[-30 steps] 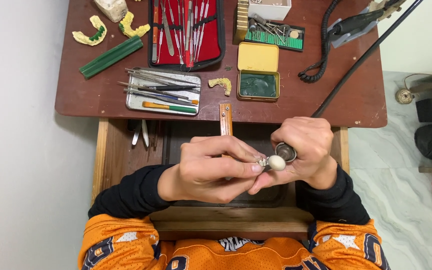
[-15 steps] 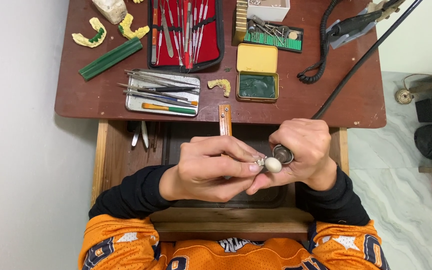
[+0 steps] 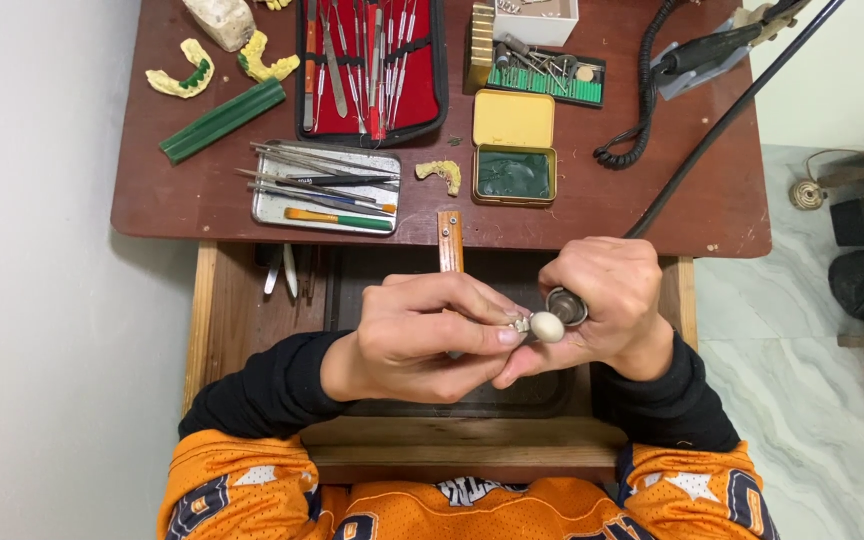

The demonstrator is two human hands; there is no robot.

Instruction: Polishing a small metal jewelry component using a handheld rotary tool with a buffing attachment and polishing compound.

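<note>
Head view: L hand [image 3: 422, 335] pinches a tiny pale metal piece [image 3: 520, 324] betw. thumb & fingertips, closed tight on it. R hand [image 3: 607, 300] is wrapped around a rotary handpiece [image 3: 566, 305], whose rounded cream polishing tip [image 3: 547, 326] sits right against the small piece. Both hands are held over an open wooden drawer [image 3: 252, 310] below the desk edge; a dark tray lies in the drawer under the hands, contents hidden. Black cord [image 3: 722, 120] runs from the R hand up & off to the upper right.

Containers on the brown desk [image 3: 182, 200]:
- Metal tray [image 3: 272, 205], left of centre: several thin steel instruments, plus one w/ orange-green handle.
- Black zip case w/ red lining [image 3: 422, 70], open: row of slim steel tools in loops.
- Small yellow tin [image 3: 512, 175], open, lid flipped up behind it; base filled w/ dark green material.
- Green bur block [image 3: 542, 85]: small bits stuck upright & lying across it.
- White box [image 3: 537, 20] at top edge; contents too small to tell.

Loose nearby: yellow dental cast [image 3: 440, 175] betw. tray & tin, two more casts top left, green wax stick [image 3: 222, 120].
</note>
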